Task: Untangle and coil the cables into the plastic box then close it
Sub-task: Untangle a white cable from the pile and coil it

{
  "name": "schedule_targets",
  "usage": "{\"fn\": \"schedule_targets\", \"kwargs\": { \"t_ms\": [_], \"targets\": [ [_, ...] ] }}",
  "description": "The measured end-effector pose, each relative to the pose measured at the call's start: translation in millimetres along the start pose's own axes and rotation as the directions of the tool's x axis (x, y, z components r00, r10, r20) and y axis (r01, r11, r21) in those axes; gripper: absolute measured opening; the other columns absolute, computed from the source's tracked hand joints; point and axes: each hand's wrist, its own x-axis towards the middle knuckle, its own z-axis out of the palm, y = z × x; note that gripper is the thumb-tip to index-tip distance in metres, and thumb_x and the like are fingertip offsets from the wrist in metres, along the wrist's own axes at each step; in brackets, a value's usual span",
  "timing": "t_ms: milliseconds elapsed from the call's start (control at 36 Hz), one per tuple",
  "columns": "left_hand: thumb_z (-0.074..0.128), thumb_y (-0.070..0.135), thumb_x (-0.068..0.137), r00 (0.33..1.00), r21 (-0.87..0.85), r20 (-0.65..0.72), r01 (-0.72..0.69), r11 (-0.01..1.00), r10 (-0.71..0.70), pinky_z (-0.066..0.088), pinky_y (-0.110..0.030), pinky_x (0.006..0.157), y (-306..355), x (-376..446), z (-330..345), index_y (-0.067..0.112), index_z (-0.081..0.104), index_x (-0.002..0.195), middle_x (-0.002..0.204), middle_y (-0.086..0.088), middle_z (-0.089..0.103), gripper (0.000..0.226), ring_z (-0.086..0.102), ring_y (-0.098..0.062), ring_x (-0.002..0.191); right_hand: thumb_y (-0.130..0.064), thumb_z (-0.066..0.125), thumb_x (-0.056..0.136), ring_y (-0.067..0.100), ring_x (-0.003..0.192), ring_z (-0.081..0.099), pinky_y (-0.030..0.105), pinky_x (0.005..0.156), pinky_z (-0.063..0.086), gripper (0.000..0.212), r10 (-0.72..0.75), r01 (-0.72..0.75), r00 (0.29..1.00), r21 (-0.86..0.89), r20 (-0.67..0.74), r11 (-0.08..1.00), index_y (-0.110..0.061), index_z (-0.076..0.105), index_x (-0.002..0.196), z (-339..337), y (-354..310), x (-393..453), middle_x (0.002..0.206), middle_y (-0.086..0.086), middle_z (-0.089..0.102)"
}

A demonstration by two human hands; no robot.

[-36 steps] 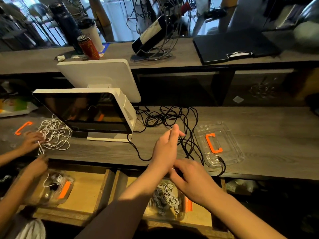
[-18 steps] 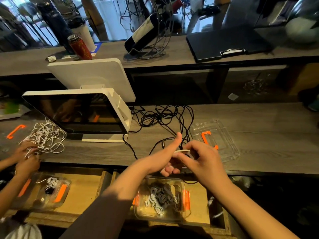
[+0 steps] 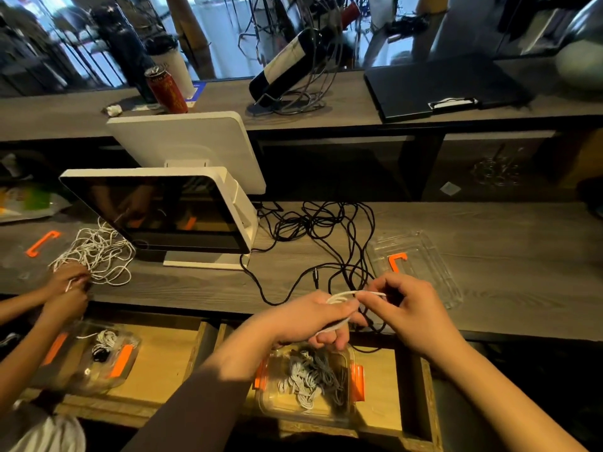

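The plastic box (image 3: 306, 386), clear with orange latches, sits in an open wooden drawer (image 3: 411, 396) and already holds a heap of white and grey coiled cable. Just above the box, the left hand (image 3: 313, 318) curls its fingers round a small coil of white cable (image 3: 342, 300), and the right hand (image 3: 408, 308), just right of it, pinches the free end of that same cable between thumb and fingers. Beyond the box, on the grey countertop (image 3: 505, 288), a loose tangle of black cable (image 3: 329, 230) sprawls, one strand running down toward the hands. Beyond and to the right of the box lies its clear lid (image 3: 421, 269), flat on the counter with an orange clip on it. Far left of the box, another person's hands (image 3: 68, 288) work a bundle of white cord (image 3: 94, 252), and a white-framed screen (image 3: 156, 213) stands beyond and left of the box.
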Motion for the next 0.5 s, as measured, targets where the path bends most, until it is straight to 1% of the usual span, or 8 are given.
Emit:
{"fn": "schedule_targets", "kwargs": {
  "t_ms": [56, 139, 222, 278, 333, 417, 500],
  "targets": [
    [0.032, 0.045, 0.107, 0.994, -0.023, -0.105, -0.027, 0.999, 0.024, 0.037, -0.023, 0.059, -3, 2, -2, 0.017, 0.061, 0.131, 0.067, 0.007, 0.062, 0.047, 0.042, -0.004, 0.052, -0.052, 0.066, 0.082, 0.015, 0.064, 0.058, 0.042, 0.06, 0.05, 0.025, 0.039, -0.038, 0.999, 0.009, -0.015, 0.999, -0.027, 0.069, 0.079, 1, 3, -2, 0.07, -0.002, 0.064],
    [0.032, 0.048, 0.106, 0.98, -0.055, -0.196, -0.054, 0.997, 0.042, 0.037, -0.02, 0.056, -7, 4, -5, 0.022, 0.061, 0.133, 0.069, 0.004, 0.062, 0.047, 0.045, -0.003, 0.053, -0.055, 0.06, 0.083, 0.014, 0.059, 0.053, 0.035, 0.056, 0.044, 0.03, 0.092, -0.091, 0.995, 0.021, -0.044, 0.996, -0.027, 0.069, 0.078, 4, 7, -6, 0.066, 0.0, 0.061],
    [0.036, 0.05, 0.103, 0.959, -0.214, -0.272, -0.137, 0.967, 0.076, 0.039, -0.015, 0.051, -10, 6, -6, 0.019, 0.062, 0.132, 0.076, -0.001, 0.065, 0.05, 0.05, -0.004, 0.056, -0.055, 0.056, 0.086, 0.009, 0.057, 0.05, 0.03, 0.055, 0.04, 0.031, 0.125, -0.124, 0.992, 0.035, -0.033, 0.992, -0.028, 0.067, 0.077, 10, 10, -9, 0.065, -0.005, 0.059],
    [0.039, 0.05, 0.1, 0.937, -0.366, -0.335, -0.226, 0.903, 0.099, 0.042, -0.015, 0.05, -11, 6, -7, 0.015, 0.063, 0.13, 0.082, -0.005, 0.068, 0.052, 0.054, -0.008, 0.061, -0.048, 0.057, 0.091, 0.006, 0.058, 0.051, 0.031, 0.056, 0.041, 0.026, 0.153, -0.153, 0.988, 0.053, 0.002, 0.987, -0.029, 0.065, 0.076, 15, 11, -13, 0.064, -0.009, 0.058],
    [0.037, 0.046, 0.103, 0.906, -0.476, -0.411, -0.305, 0.825, 0.098, 0.048, -0.017, 0.053, -9, 6, -8, 0.014, 0.064, 0.129, 0.088, -0.008, 0.071, 0.049, 0.06, -0.012, 0.067, -0.041, 0.056, 0.095, 0.007, 0.06, 0.053, 0.031, 0.058, 0.043, 0.022, 0.175, -0.177, 0.984, 0.053, 0.037, 0.983, -0.03, 0.065, 0.077, 20, 12, -17, 0.068, -0.009, 0.06],
    [0.032, 0.041, 0.107, 0.862, -0.548, -0.499, -0.391, 0.74, 0.085, 0.054, -0.021, 0.061, -6, 6, -11, 0.012, 0.064, 0.128, 0.091, -0.011, 0.072, 0.048, 0.068, -0.016, 0.079, -0.036, 0.055, 0.097, 0.01, 0.066, 0.059, 0.033, 0.062, 0.049, 0.019, 0.185, -0.187, 0.982, 0.056, 0.04, 0.981, -0.033, 0.064, 0.081, 26, 11, -21, 0.073, -0.008, 0.063],
    [0.032, 0.042, 0.107, 0.825, -0.533, -0.561, -0.418, 0.735, 0.063, 0.056, -0.025, 0.072, -7, 9, -9, 0.019, 0.07, 0.121, 0.096, -0.009, 0.073, 0.047, 0.069, -0.017, 0.089, -0.036, 0.055, 0.098, 0.014, 0.065, 0.06, 0.042, 0.062, 0.055, 0.019, 0.19, -0.192, 0.981, 0.077, 0.038, 0.978, -0.032, 0.065, 0.082, 31, 9, -21, 0.072, -0.008, 0.062]
  ]
}}
